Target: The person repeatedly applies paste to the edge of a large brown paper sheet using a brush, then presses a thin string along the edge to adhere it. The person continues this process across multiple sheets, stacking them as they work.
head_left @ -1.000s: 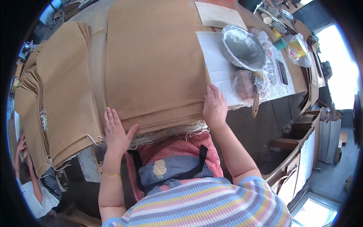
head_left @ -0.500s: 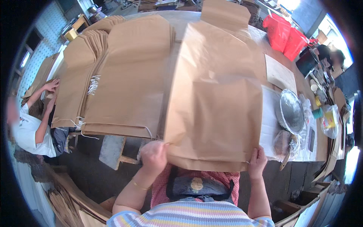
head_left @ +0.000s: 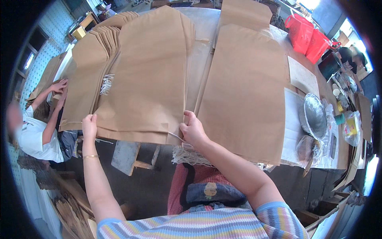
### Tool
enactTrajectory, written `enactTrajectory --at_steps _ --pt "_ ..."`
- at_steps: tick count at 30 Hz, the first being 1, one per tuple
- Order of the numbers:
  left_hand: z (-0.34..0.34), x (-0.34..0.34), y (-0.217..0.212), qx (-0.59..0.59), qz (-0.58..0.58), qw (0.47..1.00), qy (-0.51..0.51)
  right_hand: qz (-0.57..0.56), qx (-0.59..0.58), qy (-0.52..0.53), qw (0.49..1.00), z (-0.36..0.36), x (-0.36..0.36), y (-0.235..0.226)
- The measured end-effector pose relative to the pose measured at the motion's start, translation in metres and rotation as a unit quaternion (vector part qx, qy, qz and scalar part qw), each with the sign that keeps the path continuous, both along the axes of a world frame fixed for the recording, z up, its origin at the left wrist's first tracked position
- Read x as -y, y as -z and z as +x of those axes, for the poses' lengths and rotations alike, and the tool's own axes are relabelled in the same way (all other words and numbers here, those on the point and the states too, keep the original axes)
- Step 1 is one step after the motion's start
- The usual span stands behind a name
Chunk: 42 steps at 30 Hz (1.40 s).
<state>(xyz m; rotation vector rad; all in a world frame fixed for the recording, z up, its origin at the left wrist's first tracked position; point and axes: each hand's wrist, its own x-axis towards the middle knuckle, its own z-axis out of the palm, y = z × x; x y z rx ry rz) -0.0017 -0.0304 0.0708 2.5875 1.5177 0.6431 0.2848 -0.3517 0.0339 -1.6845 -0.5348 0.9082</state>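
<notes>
A large brown kraft paper bag [head_left: 147, 71] lies flat on top of a stack left of centre, its near edge folded with a white string at the right corner. My left hand [head_left: 90, 126] is closed on the bag's near left corner, thumb and fingers pinched. At the near right corner my right hand [head_left: 193, 128] grips the same bag, fingers curled at its edge. Another pile of brown paper bags [head_left: 246, 95] lies to the right, beside my right forearm. White strings [head_left: 191, 155] hang from the table's edge under my right hand.
Fanned bags [head_left: 85, 75] lie at the left, where a person in a white shirt [head_left: 39, 135] handles paper. To the right stand a metal basin [head_left: 312, 115] of whitish stuff, a brush [head_left: 308, 167] and a bagged item [head_left: 351, 128]. Red bags [head_left: 299, 32] stand farther back.
Both hands have moved left from the bag held over the right pile to the left stack's near edge. The right pile now lies flat, and the hanging strings have come into view.
</notes>
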Motion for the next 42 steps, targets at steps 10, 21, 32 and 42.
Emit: enactTrajectory --at_steps 10,21,32,42 --pt "0.054 0.029 -0.006 -0.035 0.176 0.980 -0.083 0.048 0.035 -0.215 0.975 0.008 0.089 -0.026" --pt "0.163 0.333 0.033 -0.069 -0.145 0.790 0.591 -0.431 0.557 0.091 0.704 0.139 0.442 -0.064" --pt "0.177 0.354 0.150 -0.133 -0.105 0.810 0.562 0.027 0.334 0.443 0.832 0.106 0.416 -0.071" --pt "0.143 0.352 0.035 -0.048 -0.134 0.859 0.492 0.095 0.240 0.240 0.936 0.050 0.204 -0.044"
